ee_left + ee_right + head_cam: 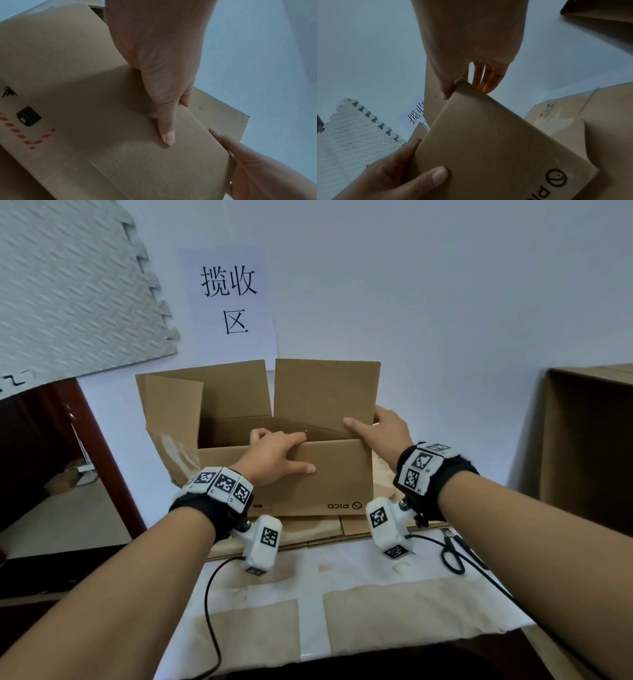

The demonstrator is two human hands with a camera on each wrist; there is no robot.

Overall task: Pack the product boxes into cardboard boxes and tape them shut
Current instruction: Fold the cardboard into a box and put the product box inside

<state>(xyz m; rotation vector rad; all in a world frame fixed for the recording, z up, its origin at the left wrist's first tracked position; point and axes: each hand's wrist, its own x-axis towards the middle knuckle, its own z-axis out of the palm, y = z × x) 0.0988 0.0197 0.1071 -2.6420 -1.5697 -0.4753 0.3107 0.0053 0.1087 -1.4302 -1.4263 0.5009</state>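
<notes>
On the table [359, 577], left hand [274, 455] gripping open box's [337, 477] near wall, fingers curled inside, right hand [387, 429] pinching its right flap [325, 388].

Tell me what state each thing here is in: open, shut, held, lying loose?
cardboard box: open on top, flaps standing up, upside down by its print.
left hand: grips the near wall's top edge, fingers inside.
right hand: holds the right rear flap at its edge.
scissors: lying loose on the table, untouched.
second carton: on its side, open.
paper sign: stuck flat to the wall.
</notes>
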